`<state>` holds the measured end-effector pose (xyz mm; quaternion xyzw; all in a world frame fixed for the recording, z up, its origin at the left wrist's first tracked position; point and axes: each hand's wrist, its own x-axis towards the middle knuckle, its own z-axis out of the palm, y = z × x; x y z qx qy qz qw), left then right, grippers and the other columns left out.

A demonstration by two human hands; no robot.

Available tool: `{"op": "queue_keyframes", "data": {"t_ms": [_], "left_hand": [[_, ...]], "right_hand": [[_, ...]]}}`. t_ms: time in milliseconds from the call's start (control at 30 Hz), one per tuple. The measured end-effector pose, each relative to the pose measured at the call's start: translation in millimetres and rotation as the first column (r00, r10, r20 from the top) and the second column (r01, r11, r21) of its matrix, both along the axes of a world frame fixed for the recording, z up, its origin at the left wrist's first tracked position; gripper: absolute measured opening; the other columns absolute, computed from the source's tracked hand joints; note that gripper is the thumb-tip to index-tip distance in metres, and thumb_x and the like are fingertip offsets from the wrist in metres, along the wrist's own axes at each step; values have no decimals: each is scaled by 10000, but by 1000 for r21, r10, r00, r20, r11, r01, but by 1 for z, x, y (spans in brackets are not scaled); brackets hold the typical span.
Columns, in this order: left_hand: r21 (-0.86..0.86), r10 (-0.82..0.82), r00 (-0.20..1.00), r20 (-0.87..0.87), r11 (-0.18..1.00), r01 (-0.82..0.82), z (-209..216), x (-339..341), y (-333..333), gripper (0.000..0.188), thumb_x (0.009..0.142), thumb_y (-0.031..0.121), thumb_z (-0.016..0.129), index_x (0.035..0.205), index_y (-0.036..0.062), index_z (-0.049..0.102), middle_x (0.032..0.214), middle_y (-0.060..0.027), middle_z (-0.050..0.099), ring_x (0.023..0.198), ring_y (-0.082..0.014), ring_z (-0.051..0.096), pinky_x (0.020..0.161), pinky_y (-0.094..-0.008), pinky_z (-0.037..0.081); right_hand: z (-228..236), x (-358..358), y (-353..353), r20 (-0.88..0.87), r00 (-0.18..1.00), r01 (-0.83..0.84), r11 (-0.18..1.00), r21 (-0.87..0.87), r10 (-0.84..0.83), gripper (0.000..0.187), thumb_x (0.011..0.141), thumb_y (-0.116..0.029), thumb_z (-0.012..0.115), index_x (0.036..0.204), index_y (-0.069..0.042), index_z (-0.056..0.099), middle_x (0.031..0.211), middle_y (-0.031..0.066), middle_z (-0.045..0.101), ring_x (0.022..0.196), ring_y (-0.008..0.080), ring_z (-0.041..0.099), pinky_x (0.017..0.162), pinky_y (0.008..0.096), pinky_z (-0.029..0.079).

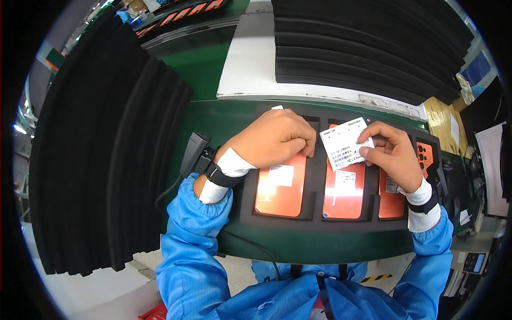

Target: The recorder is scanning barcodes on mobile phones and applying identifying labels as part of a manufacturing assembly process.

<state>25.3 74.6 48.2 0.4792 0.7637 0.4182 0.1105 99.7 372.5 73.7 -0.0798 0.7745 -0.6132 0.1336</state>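
While the white printed card (343, 143) hangs tilted at the centre right of the frame, above the middle orange phone (341, 205), the fingers of the right hand (388, 152) pinch it by its right edge; the left hand (269, 137), at the centre, is bent over the upper part of the left orange phone (277, 202), its fingers curled in, and whether they grip anything I cannot tell; both phones bear white labels and lie in the dark tray (315, 186), as does the right orange phone (392, 207), partly under the right hand; the tray rests on the green desk (320, 242); tall black foam stacks stand at the left (90, 144) and upper right (368, 42) of the frame, with a white panel (248, 58) at the upper middle
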Motion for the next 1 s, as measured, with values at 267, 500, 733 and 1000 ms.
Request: {"op": "queue_keyframes", "data": {"t_ms": [267,500,733,1000], "left_hand": [[-20,37,998,-57,999,-38,0,4,0,157,813,58,549,798,22,701,877,-94,759,905,-320,713,934,-432,521],[-25,45,995,-87,999,-48,-1,5,0,162,823,62,553,807,24,710,875,-89,756,905,-312,712,939,-427,515],[-29,40,997,-64,999,-42,0,5,1,161,822,60,555,808,25,712,863,-82,754,905,-308,712,944,-426,515],[-48,58,995,-75,997,-62,2,6,2,138,819,74,561,791,23,686,883,-79,744,946,-294,701,943,-427,513]], "right_hand": [[-2,1,-2,64,998,17,999,41,-19,209,939,21,692,1139,1,636,887,12,684,761,0,606,654,181,448],[-1,2,-4,33,999,26,998,64,-29,199,937,11,702,1126,-1,641,844,-6,660,737,-9,588,626,181,413],[-3,2,-3,28,999,15,996,88,-18,191,935,7,707,1117,1,648,836,-15,643,728,-6,577,641,177,437],[-4,2,0,32,999,29,997,71,-32,193,940,10,707,1125,-2,651,834,-20,625,738,-5,578,654,175,447]]}}
